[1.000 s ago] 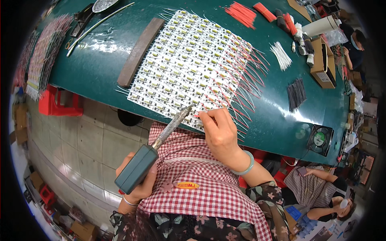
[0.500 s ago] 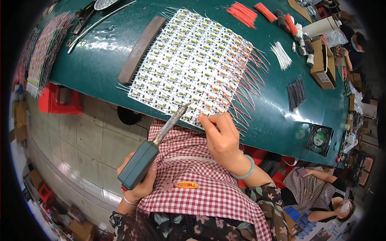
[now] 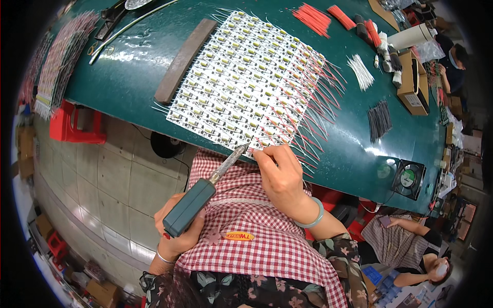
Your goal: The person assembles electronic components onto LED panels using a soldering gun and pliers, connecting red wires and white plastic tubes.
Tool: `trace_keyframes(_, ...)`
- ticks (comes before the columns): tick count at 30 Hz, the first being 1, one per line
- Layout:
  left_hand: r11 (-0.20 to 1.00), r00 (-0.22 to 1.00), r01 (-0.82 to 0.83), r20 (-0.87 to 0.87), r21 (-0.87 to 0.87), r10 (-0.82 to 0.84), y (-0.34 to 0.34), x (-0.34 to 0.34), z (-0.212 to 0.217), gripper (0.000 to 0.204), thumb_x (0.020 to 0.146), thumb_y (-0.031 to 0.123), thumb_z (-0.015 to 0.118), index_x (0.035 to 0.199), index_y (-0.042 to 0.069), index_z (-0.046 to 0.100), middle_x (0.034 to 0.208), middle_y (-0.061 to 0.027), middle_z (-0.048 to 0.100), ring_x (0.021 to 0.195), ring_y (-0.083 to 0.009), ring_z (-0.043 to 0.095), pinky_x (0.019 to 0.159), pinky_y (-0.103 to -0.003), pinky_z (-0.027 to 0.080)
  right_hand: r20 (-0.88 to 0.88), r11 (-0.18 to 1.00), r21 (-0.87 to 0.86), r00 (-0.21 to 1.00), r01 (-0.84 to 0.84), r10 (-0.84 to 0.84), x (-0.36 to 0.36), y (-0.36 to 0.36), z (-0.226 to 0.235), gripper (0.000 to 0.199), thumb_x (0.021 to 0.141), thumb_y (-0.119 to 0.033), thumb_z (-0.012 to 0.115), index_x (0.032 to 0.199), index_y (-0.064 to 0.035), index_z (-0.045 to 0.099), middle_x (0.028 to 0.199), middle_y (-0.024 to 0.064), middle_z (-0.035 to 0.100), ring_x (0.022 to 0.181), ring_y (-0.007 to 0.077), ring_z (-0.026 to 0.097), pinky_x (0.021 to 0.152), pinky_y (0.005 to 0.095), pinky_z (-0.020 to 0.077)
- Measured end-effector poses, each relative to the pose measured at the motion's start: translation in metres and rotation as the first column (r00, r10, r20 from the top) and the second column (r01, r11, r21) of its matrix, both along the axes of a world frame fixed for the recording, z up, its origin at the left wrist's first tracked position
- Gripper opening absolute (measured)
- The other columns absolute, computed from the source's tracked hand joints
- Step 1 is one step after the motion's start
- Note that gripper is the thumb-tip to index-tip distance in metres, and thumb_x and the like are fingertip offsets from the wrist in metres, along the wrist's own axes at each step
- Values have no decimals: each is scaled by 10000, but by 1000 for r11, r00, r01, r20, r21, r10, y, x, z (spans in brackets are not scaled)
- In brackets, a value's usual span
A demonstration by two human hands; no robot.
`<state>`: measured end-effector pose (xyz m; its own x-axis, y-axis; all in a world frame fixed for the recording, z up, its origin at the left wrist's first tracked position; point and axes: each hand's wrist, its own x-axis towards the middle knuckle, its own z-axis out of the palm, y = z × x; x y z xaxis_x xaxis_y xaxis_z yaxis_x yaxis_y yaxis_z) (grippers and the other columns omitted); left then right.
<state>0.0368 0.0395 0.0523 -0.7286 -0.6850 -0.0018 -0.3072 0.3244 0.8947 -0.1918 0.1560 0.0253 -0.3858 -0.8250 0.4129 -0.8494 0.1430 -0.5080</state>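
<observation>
My left hand (image 3: 186, 240) is closed round the dark green handle of a soldering iron (image 3: 190, 208). The iron's tip reaches the near corner of a white sheet of small circuit boards (image 3: 226, 82), beside my right fingertips. My right hand (image 3: 283, 179) is pinched at that same corner, apparently on a thin wire; its end is mostly hidden by the fingers. Rows of yellow-green and black components cover the sheet. Red and white wires (image 3: 316, 110) fan out from its right side. Along the sheet's left edge lies a dark flat bar (image 3: 186, 60).
Bundles of red wires (image 3: 311, 19), white wires (image 3: 360, 72) and black wires (image 3: 379, 120) lie on the green table (image 3: 128, 66). To the right are a cardboard box (image 3: 412, 84) and a small fan (image 3: 409, 178). A red stool (image 3: 77, 124) stands left; other people sit at right.
The soldering iron's tip has moved right and nearer me, towards my right fingertips, as my left hand shifted slightly right. My right hand keeps its pinch, almost unmoved.
</observation>
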Motion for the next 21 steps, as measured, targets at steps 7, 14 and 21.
trace_keyframes(7,996,998,56,4,-70,-56,-3,-7,4,202,715,-52,722,912,-62,679,890,-153,677,760,-276,695,705,-328,553,-13,1000,2,1000,-6,6,-1,-1,0,308,696,89,658,1001,47,667,884,118,575,765,257,566,609,346,498)
trace_keyframes(14,995,998,67,20,-74,-65,-5,-6,2,210,698,-41,725,898,-56,666,855,-146,660,710,-262,670,659,-331,533,-30,1000,17,1000,-7,7,-1,-1,1,283,710,69,675,991,43,663,898,118,574,784,256,568,614,342,495)
trace_keyframes(21,997,998,-64,24,38,63,6,14,-12,203,704,-19,723,902,-51,688,853,-156,671,696,-277,665,665,-332,537,-33,1000,23,999,-7,8,0,-1,1,292,703,68,668,994,44,663,890,116,574,785,256,571,611,344,498)
